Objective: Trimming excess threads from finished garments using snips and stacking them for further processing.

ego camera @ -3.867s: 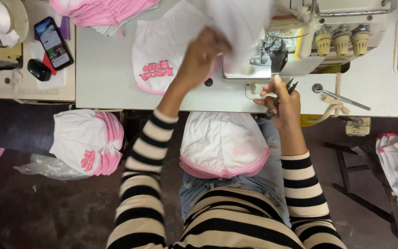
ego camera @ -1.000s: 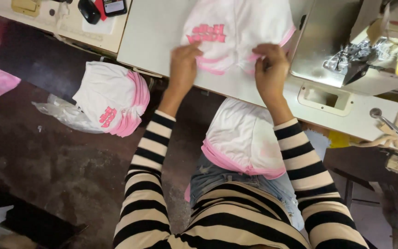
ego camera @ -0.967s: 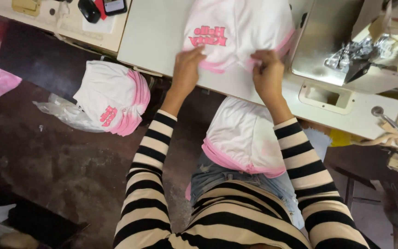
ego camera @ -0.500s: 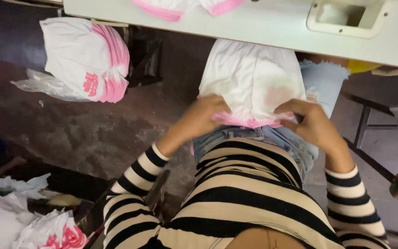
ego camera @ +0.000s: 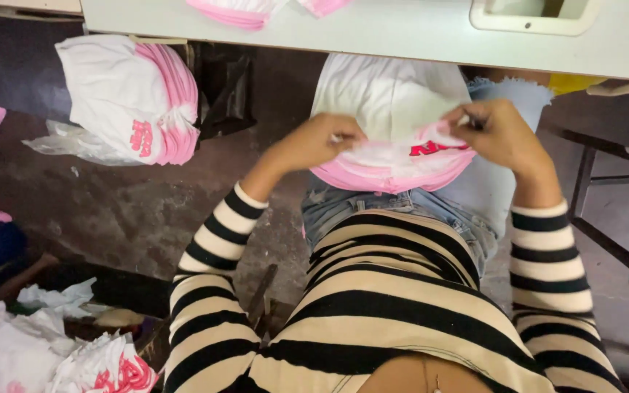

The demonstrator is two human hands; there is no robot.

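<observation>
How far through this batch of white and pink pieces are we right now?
Looks done: a white and pink garment stack beside the table, and pink-edged pieces on the white table. In hand: the left hand and right hand grip the top piece of the lap pile. Left: the rest of that pile, count unclear.

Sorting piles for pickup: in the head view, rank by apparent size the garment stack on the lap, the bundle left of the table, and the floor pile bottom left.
1. Lap stack and left bundle: alike, unranked.
2. Floor pile: cut off, unsure.
</observation>
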